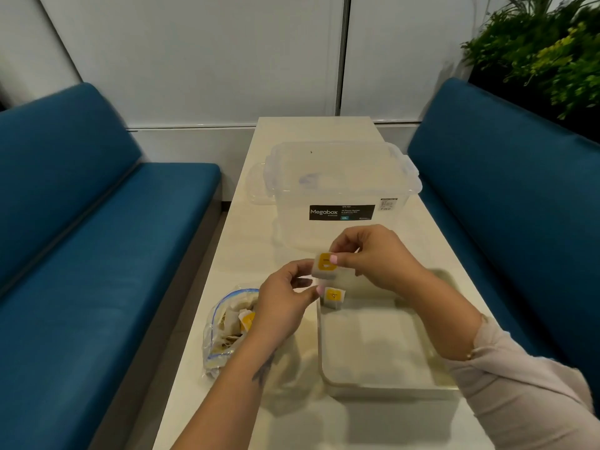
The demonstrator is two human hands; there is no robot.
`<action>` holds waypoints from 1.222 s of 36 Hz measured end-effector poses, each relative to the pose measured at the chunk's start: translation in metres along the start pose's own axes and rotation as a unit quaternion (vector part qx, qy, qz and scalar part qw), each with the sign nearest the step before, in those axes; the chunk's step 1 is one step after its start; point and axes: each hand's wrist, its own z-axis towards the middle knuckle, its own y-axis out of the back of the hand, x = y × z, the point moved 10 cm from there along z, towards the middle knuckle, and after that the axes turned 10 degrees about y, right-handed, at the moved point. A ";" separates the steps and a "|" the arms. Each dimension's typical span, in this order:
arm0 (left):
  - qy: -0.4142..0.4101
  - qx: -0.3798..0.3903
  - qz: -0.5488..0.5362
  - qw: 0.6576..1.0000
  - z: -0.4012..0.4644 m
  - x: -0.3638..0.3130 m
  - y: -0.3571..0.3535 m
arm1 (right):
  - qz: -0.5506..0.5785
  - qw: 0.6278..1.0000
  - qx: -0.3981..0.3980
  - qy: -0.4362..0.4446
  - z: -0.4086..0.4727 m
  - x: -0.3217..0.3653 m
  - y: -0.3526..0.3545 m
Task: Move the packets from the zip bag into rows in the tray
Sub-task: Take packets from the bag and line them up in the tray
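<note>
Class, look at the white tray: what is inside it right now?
One packet with a yellow label stands in the far left corner of the tray. The rest of the floor that shows is bare. The right hand and forearm cover the far right part.

2 hands (285, 300) (373, 258), 2 loose packets (324, 264) (332, 297), 1 zip bag (227, 329), 1 tray (383, 388), 1 lidded storage box (337, 190), 2 blue benches (97, 254) (506, 177).

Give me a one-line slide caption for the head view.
Both hands hold a packet above the tray, one packet placed, bag alongside.
</note>
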 end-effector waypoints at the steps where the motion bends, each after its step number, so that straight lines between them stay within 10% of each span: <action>1: 0.002 -0.019 0.044 0.999 0.000 0.003 0.002 | -0.005 1.000 0.005 -0.008 -0.002 -0.005 0.001; 14: 0.043 -0.035 0.174 0.983 -0.014 0.025 -0.014 | -0.209 0.964 0.104 -0.126 -0.014 -0.092 -0.038; 44: 0.078 -0.036 0.294 0.952 -0.021 0.024 -0.026 | -0.318 0.943 0.060 -0.071 -0.008 -0.109 -0.057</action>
